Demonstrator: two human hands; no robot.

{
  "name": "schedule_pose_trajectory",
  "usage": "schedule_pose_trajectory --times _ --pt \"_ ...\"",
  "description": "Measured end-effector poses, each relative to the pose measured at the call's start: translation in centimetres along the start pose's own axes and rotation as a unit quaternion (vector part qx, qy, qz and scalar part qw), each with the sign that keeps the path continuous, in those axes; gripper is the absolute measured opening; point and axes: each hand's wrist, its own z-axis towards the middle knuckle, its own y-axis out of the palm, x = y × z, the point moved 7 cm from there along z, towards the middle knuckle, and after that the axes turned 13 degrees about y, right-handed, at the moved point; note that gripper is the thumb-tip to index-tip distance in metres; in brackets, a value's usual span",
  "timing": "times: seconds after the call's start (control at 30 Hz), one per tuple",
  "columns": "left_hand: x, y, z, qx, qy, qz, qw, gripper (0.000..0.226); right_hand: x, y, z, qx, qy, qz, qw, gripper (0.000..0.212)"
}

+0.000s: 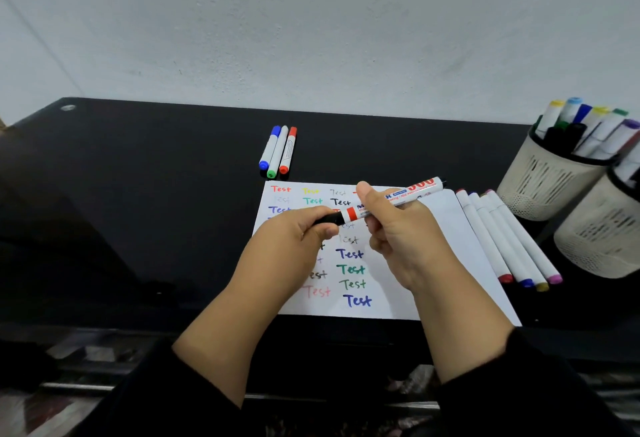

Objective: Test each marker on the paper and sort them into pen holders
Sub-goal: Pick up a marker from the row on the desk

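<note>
A white marker with red bands (408, 192) is held level above the paper (446, 229). My right hand (398, 232) grips its barrel, thumb on top. My left hand (294, 239) pinches its black cap end (329, 219). The white paper lies on the black desk (156, 177) and carries many coloured "Test" words. Three markers, blue, green and red (278, 152), lie side by side beyond the paper. Several white markers (505, 236) lie in a row at the paper's right edge. Two beige pen holders stand at the far right, the rear one (543, 184) full of markers, the near one (599, 236) partly cut off.
A white wall rises behind the desk. The desk's front edge runs just below the paper, with clutter on the floor beneath. The left half of the desk bears only a small round grommet (68, 107) near its back corner.
</note>
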Motion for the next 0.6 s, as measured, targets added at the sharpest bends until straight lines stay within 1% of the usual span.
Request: schedule_pose_trajectory --times 0.1,0.23,0.3,0.37,0.43,0.5,0.57,0.6 --pt "-0.6 -0.9 -0.1 0.001 0.006 0.044 0.999 0.021 -0.5 -1.6 0.1 0.012 -0.007 0.030 0.999 0.022" --pt "-1.5 -1.8 -0.2 -0.011 0.014 0.081 0.997 0.024 -0.9 -2.9 0.1 0.000 -0.038 -0.017 0.999 0.014" --pt "-1.8 -2.1 -0.2 -0.017 0.017 0.106 0.994 0.025 -1.3 -2.9 -0.1 -0.008 -0.065 -0.094 0.993 0.012" --pt "-2.0 -2.4 -0.2 -0.018 0.019 0.127 0.992 0.026 -1.9 -2.8 -0.6 0.001 -0.107 -0.210 0.972 0.010" --pt "-2.3 -2.5 -0.2 -0.016 0.025 0.135 0.990 0.026 -2.5 -2.4 -1.2 0.018 -0.156 -0.335 0.929 0.007" --pt "-2.2 -2.6 -0.2 -0.011 0.037 0.136 0.990 0.026 -3.0 -1.6 -1.8 0.037 -0.219 -0.449 0.866 0.005" --pt "-1.8 -2.4 -0.2 -0.005 0.052 0.126 0.991 0.026 -3.2 -0.7 -2.5 0.064 -0.265 -0.557 0.785 0.022" --pt "-1.5 -2.2 -0.2 0.001 0.060 0.117 0.991 0.026 -3.3 -0.4 -2.6 0.077 -0.276 -0.595 0.751 0.027"
